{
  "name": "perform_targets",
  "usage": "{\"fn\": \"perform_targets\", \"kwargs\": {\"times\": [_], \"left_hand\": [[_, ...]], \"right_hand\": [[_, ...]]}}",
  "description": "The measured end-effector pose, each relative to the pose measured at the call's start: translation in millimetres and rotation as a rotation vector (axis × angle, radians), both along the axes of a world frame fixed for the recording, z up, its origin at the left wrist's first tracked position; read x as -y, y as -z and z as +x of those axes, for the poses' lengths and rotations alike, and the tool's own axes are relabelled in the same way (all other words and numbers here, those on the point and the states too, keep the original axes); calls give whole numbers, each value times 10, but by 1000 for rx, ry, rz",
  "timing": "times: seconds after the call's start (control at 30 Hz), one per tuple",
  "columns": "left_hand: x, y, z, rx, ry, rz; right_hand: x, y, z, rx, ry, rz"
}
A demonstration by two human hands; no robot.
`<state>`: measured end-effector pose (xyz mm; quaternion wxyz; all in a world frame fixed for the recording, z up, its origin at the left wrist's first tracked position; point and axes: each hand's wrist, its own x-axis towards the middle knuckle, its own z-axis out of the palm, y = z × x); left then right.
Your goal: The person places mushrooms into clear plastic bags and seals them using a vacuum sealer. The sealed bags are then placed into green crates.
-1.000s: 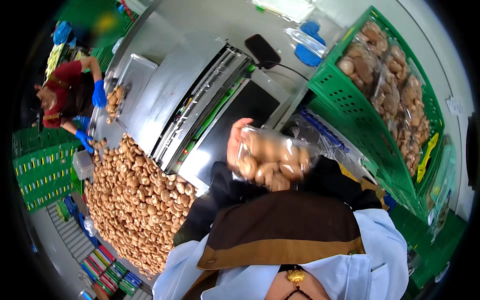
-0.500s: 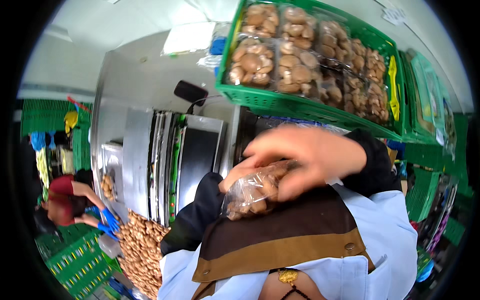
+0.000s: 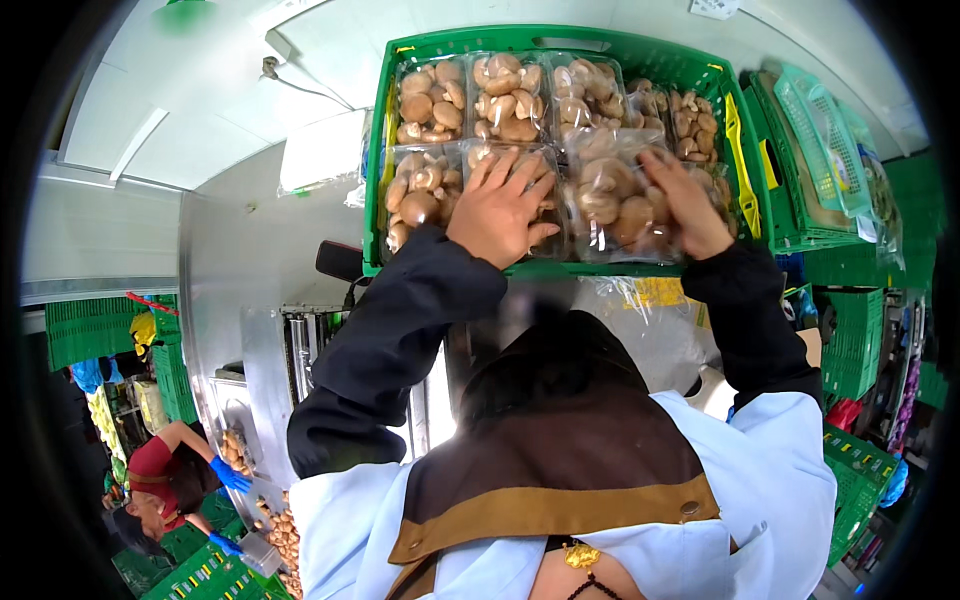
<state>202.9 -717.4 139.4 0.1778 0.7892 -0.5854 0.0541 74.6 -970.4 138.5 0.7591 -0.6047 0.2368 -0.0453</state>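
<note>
In the green crate, the left hand spreads wide on one mushroom pack, seemingly steadying it, while the right hand, grip unclear, touches the neighbouring pack along its right side.

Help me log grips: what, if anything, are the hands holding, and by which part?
The right hand holds a mushroom pack by its right side. The left hand lies spread on another pack, apparently without gripping it.
</note>
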Motion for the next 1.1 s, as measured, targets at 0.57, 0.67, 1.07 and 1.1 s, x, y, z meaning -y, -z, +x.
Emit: {"fn": "perform_targets", "kwargs": {"times": [0.57,0.67,1.07,1.1], "left_hand": [[-1512,-278,-612,-343,-159,-615],[-2790,-149,-815,-409,-401,-731],[-8454,2272,-2051,-406,-2035,-1471],[-8614,2278,-2007,-432,-2034,-1537]], "right_hand": [[-702,-235,46,153,-773,-1588],[-931,-382,95,163,-636,-1612],[-5551,-210,941,897,-1295,-883],[-5909,-75,1051,791,-1351,-760]]}}
